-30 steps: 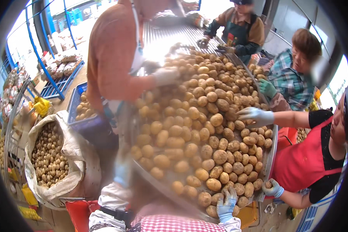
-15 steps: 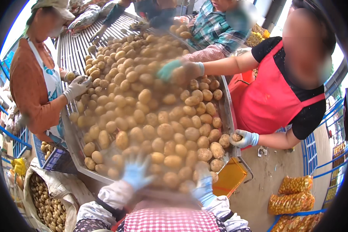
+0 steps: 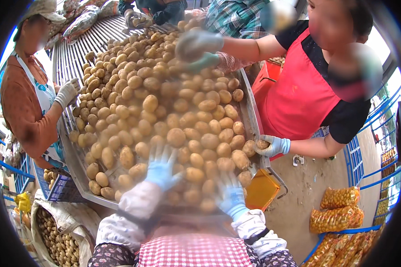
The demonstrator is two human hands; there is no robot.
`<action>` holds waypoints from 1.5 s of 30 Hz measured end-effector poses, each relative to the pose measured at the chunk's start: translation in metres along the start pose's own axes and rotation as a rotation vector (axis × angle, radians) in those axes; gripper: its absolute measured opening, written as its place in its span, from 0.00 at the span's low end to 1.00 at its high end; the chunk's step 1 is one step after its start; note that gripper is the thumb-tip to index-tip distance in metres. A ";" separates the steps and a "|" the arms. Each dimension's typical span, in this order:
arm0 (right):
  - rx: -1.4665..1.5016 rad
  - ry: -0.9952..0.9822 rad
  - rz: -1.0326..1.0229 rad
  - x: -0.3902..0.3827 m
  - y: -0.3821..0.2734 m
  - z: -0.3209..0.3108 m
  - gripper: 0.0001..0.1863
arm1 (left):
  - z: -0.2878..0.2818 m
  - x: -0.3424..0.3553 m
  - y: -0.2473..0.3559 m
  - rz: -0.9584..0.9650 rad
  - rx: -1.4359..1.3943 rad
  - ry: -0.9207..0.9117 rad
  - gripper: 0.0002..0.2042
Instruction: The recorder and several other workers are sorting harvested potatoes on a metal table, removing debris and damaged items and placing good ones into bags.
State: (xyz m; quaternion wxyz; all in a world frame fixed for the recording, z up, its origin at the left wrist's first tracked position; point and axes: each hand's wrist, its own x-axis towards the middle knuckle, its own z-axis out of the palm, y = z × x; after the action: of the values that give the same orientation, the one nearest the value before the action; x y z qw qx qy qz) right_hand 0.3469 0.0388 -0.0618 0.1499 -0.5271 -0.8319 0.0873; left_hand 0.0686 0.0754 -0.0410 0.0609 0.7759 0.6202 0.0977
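Observation:
A heap of brown potatoes covers much of a metal sorting table. My left hand, in a light blue glove, lies over the near potatoes with its fingers spread. My right hand, gloved the same way, rests palm down on potatoes by the near right corner, fingers apart. Neither hand is closed round a potato. A blurred patch softens the potatoes between my hands.
At the right, a co-worker in a red apron holds a potato. Another in a brown top stands left. An open sack of potatoes stands lower left. Filled net bags lie lower right, and a yellow chute hangs by the corner.
My left hand has moved farther over the potatoes, and my right hand has moved slightly up. The red-aproned co-worker's reaching hand has moved farther across the heap. The whole view has shifted a little.

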 end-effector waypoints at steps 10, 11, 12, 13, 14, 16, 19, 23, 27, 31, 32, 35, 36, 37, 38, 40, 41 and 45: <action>-0.094 0.130 0.039 0.044 -0.023 -0.011 0.21 | 0.008 -0.008 0.030 0.087 -0.119 -0.058 0.48; -0.092 0.128 0.032 0.044 -0.017 -0.008 0.21 | 0.006 -0.007 0.026 0.080 -0.118 -0.056 0.48; -0.038 0.101 -0.054 0.040 -0.002 -0.005 0.20 | 0.002 -0.008 0.020 0.073 -0.113 -0.101 0.47; 0.013 0.072 -0.134 0.033 0.011 -0.005 0.19 | -0.001 -0.010 0.019 0.071 -0.113 -0.149 0.47; 0.044 0.099 -0.177 0.029 0.018 -0.012 0.16 | -0.010 -0.016 0.019 0.054 -0.121 -0.038 0.44; 0.122 0.135 -0.122 0.036 0.025 -0.012 0.15 | -0.009 -0.036 0.009 -0.046 -0.045 -0.008 0.42; -0.019 0.353 -0.074 0.079 0.031 -0.011 0.19 | -0.010 -0.053 0.010 -0.205 -0.023 0.024 0.39; -0.260 0.027 0.174 0.125 0.031 0.000 0.26 | -0.005 -0.057 0.013 -0.201 -0.072 -0.012 0.37; -0.078 -0.023 0.227 0.125 0.034 -0.010 0.27 | -0.013 -0.057 0.010 -0.235 -0.220 0.118 0.30; 1.071 -0.027 0.263 0.103 -0.009 -0.038 0.30 | -0.043 -0.029 0.043 -0.625 -1.719 0.169 0.29; 1.071 -0.025 0.260 0.103 -0.020 -0.033 0.30 | -0.041 -0.024 0.044 -0.593 -2.133 -0.022 0.29; 0.800 0.120 0.088 0.103 -0.026 -0.015 0.29 | -0.039 -0.017 0.048 -0.316 -2.225 -0.191 0.25; 0.359 0.184 0.042 0.098 -0.013 -0.006 0.28 | -0.051 -0.014 0.050 -0.518 -2.277 -0.151 0.23; -0.080 0.235 -0.007 0.090 -0.003 -0.002 0.28 | -0.059 -0.012 0.052 -0.728 -2.313 -0.104 0.21; -0.076 0.233 -0.009 0.081 0.004 0.000 0.28 | -0.060 -0.015 0.048 -0.732 -2.312 -0.099 0.21; 0.076 -0.232 0.044 0.068 0.023 0.000 0.31 | -0.060 -0.027 0.027 -0.697 -2.059 -0.084 0.20; 0.074 -0.235 0.045 0.069 0.037 0.000 0.31 | -0.050 -0.033 0.015 -0.700 -2.062 -0.085 0.20; 0.297 0.126 0.198 0.123 0.045 0.002 0.31 | -0.045 -0.040 0.012 -0.682 -1.461 0.255 0.26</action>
State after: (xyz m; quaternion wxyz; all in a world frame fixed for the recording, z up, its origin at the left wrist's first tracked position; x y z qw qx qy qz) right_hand 0.3356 0.1693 -0.0584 0.2686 -0.5828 -0.7429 0.1905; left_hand 0.0609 0.0331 0.0027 0.5069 0.2916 0.6042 0.5412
